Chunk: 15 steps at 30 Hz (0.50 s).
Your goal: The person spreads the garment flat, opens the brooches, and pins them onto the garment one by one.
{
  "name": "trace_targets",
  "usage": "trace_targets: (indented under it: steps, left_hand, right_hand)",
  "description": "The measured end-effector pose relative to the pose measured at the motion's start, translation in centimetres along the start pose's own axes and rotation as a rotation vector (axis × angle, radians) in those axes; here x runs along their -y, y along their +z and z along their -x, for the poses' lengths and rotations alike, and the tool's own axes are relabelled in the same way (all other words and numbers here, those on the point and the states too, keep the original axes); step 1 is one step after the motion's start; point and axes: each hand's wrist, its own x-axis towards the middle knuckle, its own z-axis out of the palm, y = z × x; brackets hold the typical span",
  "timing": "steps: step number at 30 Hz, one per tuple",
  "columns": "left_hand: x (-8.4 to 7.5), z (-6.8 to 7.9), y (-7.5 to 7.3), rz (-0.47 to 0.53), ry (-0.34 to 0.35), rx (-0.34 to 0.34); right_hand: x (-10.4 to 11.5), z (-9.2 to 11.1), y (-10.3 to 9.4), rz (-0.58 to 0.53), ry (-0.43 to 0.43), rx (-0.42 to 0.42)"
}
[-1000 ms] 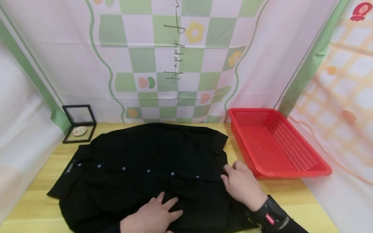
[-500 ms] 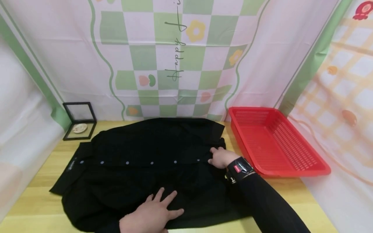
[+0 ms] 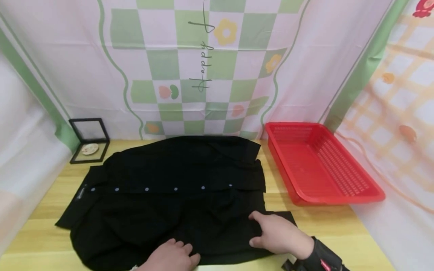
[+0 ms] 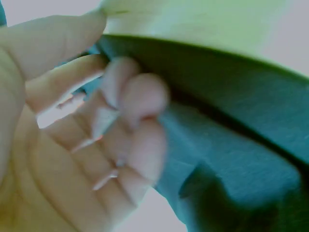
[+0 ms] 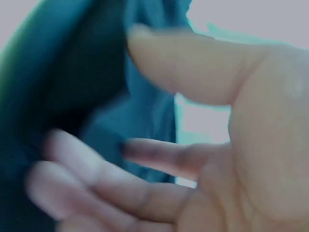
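Across the table [image 3: 352, 241] lies a black shirt [image 3: 190, 165], a red basket [image 3: 305, 165] beside its hem [image 3: 261, 180]. Near the hem is the right hand [image 3: 279, 232], empty, thumb and fingers apart; by the shirt's near edge, the left hand [image 3: 173, 256], loosely curled, also empty. Beyond the collar [image 3: 79, 203], a case [image 3: 98, 140] holds a disc [image 3: 90, 149].

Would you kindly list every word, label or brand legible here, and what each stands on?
"Happy": running sideways up the checked curtain; the lettering above is cut off.
Collar label on the black shirt: too small to read.
Red tag on the wrist strap: too small to read.
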Motion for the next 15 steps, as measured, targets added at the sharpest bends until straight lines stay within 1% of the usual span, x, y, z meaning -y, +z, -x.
trace_targets:
  steps: [4, 5, 7, 8, 10, 13, 15]
  left_hand:
    - [0.0, 0.0, 0.2, -0.002, 0.004, -0.039]
    - [0.0, 0.0, 0.3, 0.001, 0.001, -0.050]
    - [-0.1, 0.0, 0.4, -0.002, -0.005, -0.071]
    - [-0.1, 0.1, 0.5, -0.007, -0.005, -0.085]
    - [0.0, 0.2, 0.5, -0.021, -0.002, -0.101]
    - [0.4, 0.5, 0.4, -0.026, 0.031, -0.109]
    - [0.6, 0.8, 0.2, 0.004, 0.055, -0.092]
  right_hand:
    - [-0.9, 0.4, 1.5, -0.108, -0.107, -0.026]
    - [-1.0, 0.5, 1.7, -0.136, -0.132, -0.024]
    - [-1.3, 0.6, 1.8, -0.166, -0.180, -0.053]
    - [-1.4, 0.6, 1.7, -0.177, -0.198, -0.082]
    - [-1.5, 0.6, 1.5, -0.219, -0.220, -0.166]
    - [-1.6, 0.4, 1.1, -0.338, -0.212, -0.295]
    - [-1.8, 0.4, 0.8, -0.400, -0.204, -0.357]
